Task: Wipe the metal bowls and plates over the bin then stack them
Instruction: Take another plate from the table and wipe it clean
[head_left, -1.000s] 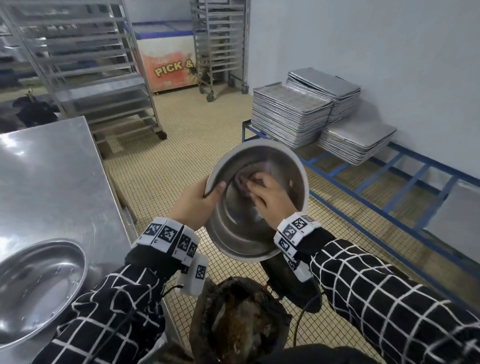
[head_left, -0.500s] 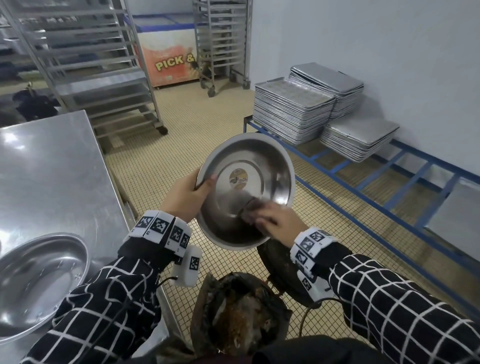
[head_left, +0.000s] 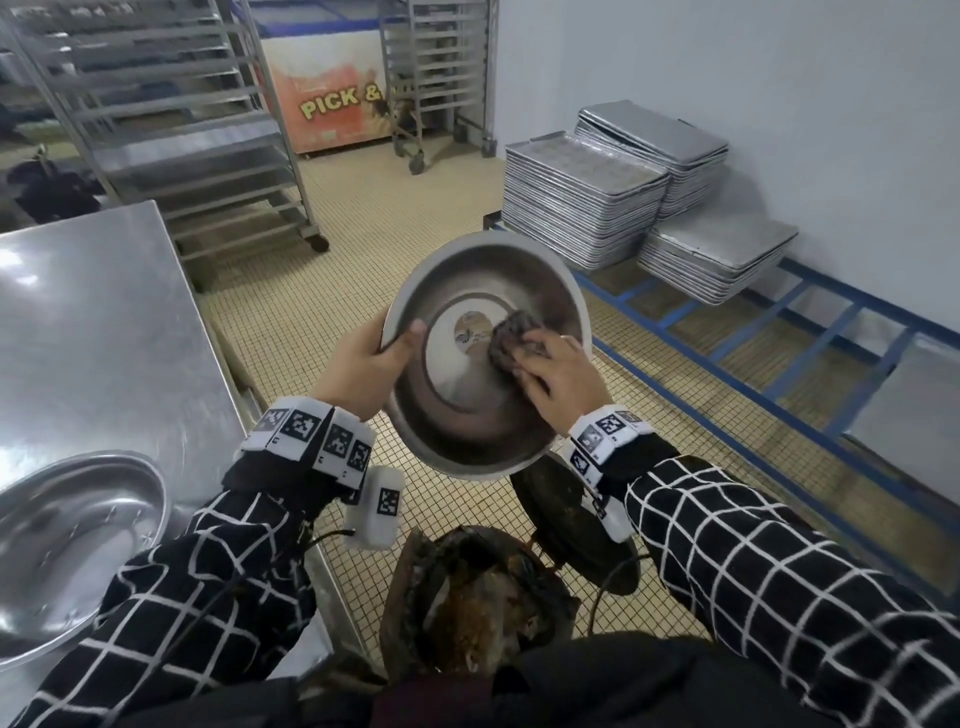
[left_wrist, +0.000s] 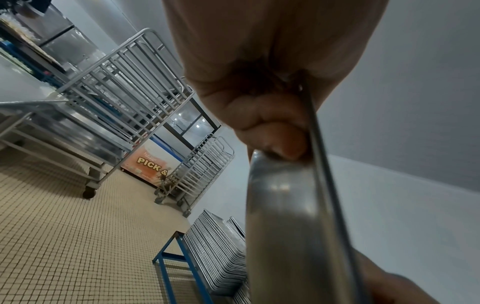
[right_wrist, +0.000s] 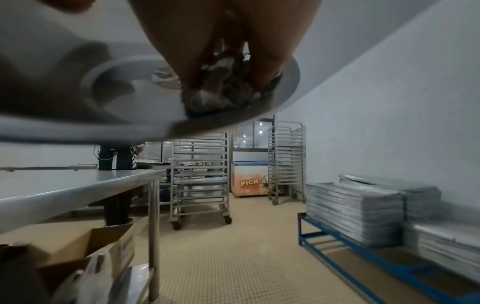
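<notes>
A round metal bowl (head_left: 467, 395) is held tilted toward me above the dark bin (head_left: 478, 603). My left hand (head_left: 363, 364) grips its left rim, thumb inside; the left wrist view shows the fingers (left_wrist: 270, 127) curled against the bowl (left_wrist: 285, 226). My right hand (head_left: 561, 374) presses a dark grey cloth (head_left: 511, 338) against the inside right wall of the bowl. In the right wrist view the cloth (right_wrist: 221, 94) is bunched under the fingertips on the bowl (right_wrist: 78, 102). A second metal bowl (head_left: 67, 545) lies on the steel table (head_left: 104, 312) at lower left.
Stacks of metal trays (head_left: 582, 202) sit on a blue frame (head_left: 779, 338) along the right wall. Wheeled racks (head_left: 171, 119) and a chest freezer (head_left: 332, 98) stand at the back. Under the table are a cardboard box (right_wrist: 85, 242) and bags. A person (right_wrist: 116, 160) stands behind the table.
The right hand swept the cloth from the upper middle of the bowl down to its lower part, then up to the right wall. The left hand kept its grip on the rim.
</notes>
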